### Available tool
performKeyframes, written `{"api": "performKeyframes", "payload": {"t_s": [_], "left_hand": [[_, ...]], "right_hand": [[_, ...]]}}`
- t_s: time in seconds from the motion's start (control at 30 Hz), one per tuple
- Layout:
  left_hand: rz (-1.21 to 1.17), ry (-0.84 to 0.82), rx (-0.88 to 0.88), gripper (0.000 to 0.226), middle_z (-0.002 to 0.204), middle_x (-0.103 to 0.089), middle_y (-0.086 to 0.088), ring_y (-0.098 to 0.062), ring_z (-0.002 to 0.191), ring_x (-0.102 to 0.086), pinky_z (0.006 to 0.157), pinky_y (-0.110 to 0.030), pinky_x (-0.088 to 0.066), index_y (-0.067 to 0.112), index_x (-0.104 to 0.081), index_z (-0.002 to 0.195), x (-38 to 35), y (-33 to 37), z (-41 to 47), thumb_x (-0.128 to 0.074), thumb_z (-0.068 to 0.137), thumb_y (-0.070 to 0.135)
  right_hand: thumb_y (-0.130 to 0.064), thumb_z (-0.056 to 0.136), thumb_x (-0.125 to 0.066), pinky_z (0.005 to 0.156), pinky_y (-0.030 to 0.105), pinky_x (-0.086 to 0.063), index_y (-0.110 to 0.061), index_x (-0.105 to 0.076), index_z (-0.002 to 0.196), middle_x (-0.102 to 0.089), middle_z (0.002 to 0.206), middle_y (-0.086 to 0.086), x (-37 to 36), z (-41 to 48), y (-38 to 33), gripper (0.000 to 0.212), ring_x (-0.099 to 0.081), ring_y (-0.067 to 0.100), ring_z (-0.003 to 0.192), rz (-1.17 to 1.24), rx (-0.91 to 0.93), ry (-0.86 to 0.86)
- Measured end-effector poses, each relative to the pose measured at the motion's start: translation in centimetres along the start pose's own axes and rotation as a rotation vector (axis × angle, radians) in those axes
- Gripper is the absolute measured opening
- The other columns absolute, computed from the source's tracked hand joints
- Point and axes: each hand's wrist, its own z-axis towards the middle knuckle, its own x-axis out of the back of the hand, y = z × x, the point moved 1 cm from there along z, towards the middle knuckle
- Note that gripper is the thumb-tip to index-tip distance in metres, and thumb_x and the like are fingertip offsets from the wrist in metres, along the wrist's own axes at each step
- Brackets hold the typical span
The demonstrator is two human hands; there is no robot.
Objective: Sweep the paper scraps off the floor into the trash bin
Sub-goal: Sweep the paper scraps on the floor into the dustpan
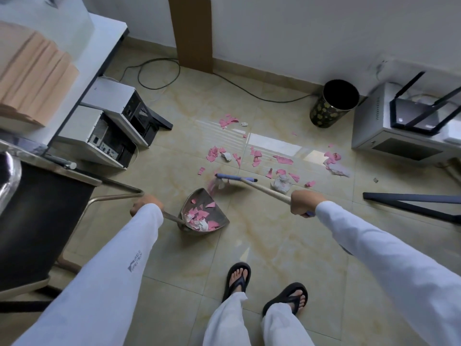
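My left hand (146, 204) grips the handle of a grey dustpan (219, 221) that rests on the tiled floor and holds several pink and white scraps. My right hand (303, 202) grips the wooden handle of a broom (235, 178), whose blue head sits just beyond the dustpan's mouth. Pink paper scraps (283, 159) and crumpled white bits (280, 184) lie scattered on the floor past the broom. A dark round trash bin (331, 106) with a yellow pattern stands open near the far wall, to the right.
Two computer cases (112, 121) stand under a white desk at the left. A black chair (45, 216) is close on my left. A grey cabinet (394, 136) with a router on top sits at the right. A cable (159, 73) loops across the floor by the wall.
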Motion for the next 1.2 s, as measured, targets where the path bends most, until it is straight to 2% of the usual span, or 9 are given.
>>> {"api": "performKeyframes", "payload": {"t_s": [0.13,0.2,0.43,0.57,0.63,0.77,0.93,1.07,1.2], "left_hand": [[0.0,0.026,0.009,0.029,0.119,-0.063,-0.013,-0.03,0.111,-0.059,0.091,-0.033,-0.048,0.006,-0.066,0.115,0.0,0.9,0.8,-0.052,0.091,0.013],[0.017,0.041,0.003,0.031,0.126,-0.06,-0.012,-0.029,0.117,-0.057,0.093,-0.033,-0.046,0.006,-0.064,0.119,-0.1,1.5,1.0,-0.05,0.093,0.012],[0.055,0.019,0.014,0.032,0.13,-0.057,-0.012,-0.028,0.121,-0.054,0.095,-0.032,-0.045,0.007,-0.061,0.122,0.2,2.1,2.1,-0.048,0.093,0.011],[0.031,0.024,0.016,0.033,0.128,-0.059,-0.012,-0.029,0.119,-0.055,0.094,-0.033,-0.046,0.007,-0.063,0.121,0.2,1.7,3.1,-0.05,0.091,0.01],[0.035,0.023,0.015,0.033,0.128,-0.059,-0.013,-0.03,0.119,-0.055,0.094,-0.033,-0.046,0.007,-0.062,0.121,0.0,1.8,3.3,-0.05,0.09,0.009],[0.032,0.031,0.005,0.032,0.129,-0.058,-0.014,-0.03,0.12,-0.055,0.094,-0.033,-0.046,0.006,-0.061,0.121,-0.5,2.7,3.0,-0.05,0.092,0.01],[0.002,-0.037,0.019,0.026,0.115,-0.066,-0.013,-0.031,0.11,-0.06,0.09,-0.035,-0.048,0.005,-0.067,0.107,-1.5,-0.2,4.6,-0.053,0.086,0.012],[-0.02,-0.027,0.068,0.022,0.093,-0.073,-0.012,-0.032,0.091,-0.069,0.087,-0.038,-0.052,0.01,-0.071,0.089,-4.2,-6.4,12.4,-0.057,0.079,0.024],[-0.075,-0.044,0.103,0.024,0.089,-0.071,-0.017,-0.035,0.085,-0.067,0.081,-0.041,-0.055,0.005,-0.068,0.083,-3.2,-9.9,14.4,-0.061,0.079,0.027]], "right_hand": [[0.0,0.086,-0.042,0.044,0.022,-0.039,-0.008,-0.06,0.105,-0.052,0.064,0.002,-0.9,2.6,-3.1,0.028,-0.048,0.016,0.05,0.083,-0.002,0.019],[-0.004,0.088,-0.042,0.062,0.024,-0.049,-0.009,-0.06,0.118,-0.063,0.086,0.004,-2.0,3.5,-4.2,0.036,-0.058,0.021,0.069,0.107,-0.006,0.011],[-0.011,0.095,-0.037,0.085,0.028,-0.049,-0.014,-0.052,0.131,-0.062,0.123,0.004,-7.7,2.6,-4.7,0.039,-0.063,0.023,0.11,-0.067,0.032,-0.08],[-0.005,0.094,-0.037,0.085,0.03,-0.049,-0.008,-0.053,0.129,-0.062,0.121,0.009,-7.6,0.3,-3.2,0.039,-0.063,0.027,0.108,-0.177,0.12,-0.144],[-0.002,0.091,-0.04,0.069,0.029,-0.048,-0.005,-0.056,0.126,-0.065,0.101,0.009,-6.9,0.0,-2.7,0.039,-0.064,0.029,0.094,-0.228,0.161,-0.152],[-0.002,0.086,-0.048,0.04,0.022,-0.033,-0.005,-0.063,0.114,-0.044,0.059,0.0,-3.6,0.4,-0.9,0.033,-0.051,0.023,0.056,-0.254,0.187,-0.084],[0.0,0.081,-0.05,0.039,0.023,-0.033,-0.008,-0.054,0.085,-0.047,0.055,0.002,-0.3,-0.4,0.8,0.01,-0.044,0.015,0.042,-0.251,0.146,-0.013],[0.003,0.081,-0.049,0.04,0.023,-0.032,-0.008,-0.044,0.072,-0.04,0.06,0.003,2.0,-0.7,0.4,0.014,-0.039,0.014,0.046,-0.195,0.111,0.07],[0.003,0.08,-0.044,0.041,0.022,-0.031,-0.009,-0.053,0.086,-0.044,0.062,0.002,3.0,0.7,-1.3,0.016,-0.041,0.014,0.048,-0.127,0.091,0.097]]}}
